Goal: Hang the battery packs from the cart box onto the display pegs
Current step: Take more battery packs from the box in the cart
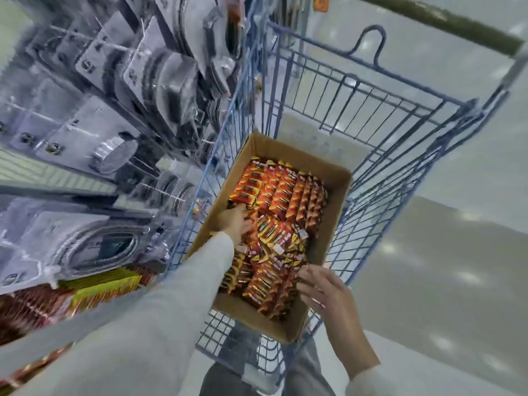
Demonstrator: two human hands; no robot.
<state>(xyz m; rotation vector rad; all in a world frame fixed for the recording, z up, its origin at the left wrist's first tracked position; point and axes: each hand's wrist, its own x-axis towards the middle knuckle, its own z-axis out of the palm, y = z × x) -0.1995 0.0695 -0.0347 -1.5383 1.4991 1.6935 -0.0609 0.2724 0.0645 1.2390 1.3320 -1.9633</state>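
– Down among the battery packs (285, 195), what are the 2 hands doing?

– Left hand (235, 224) reaches deep into the box (335, 212), close to its left wall, with the fingers buried between the packs. Whether it grips 1 or only presses on them I cannot tell, because the fingers are hidden.

– And the other?

– Right hand (321, 290) is at the near right corner of the box. Its fingers are spread and only lightly bent, the tips touching the loose packs there. It holds nothing. A ring (317, 287) shows on 1 finger.

– Where do the packs lie?

– Inside the cardboard box. Orange and red ones stand in tidy rows at the far end, and the near half is a loose heap lying at all angles. The box sits in a blue wire cart (471, 110), against its left side.

– What is around the cart?

– Left of it, just beside the wire, is the display (85, 124), its pegs full of clear plastic packages, all blurred. Low on that display, by the grey left sleeve (143, 324), are more orange and yellow packs (105, 290). Right of the cart is pale, shiny floor (428, 267).
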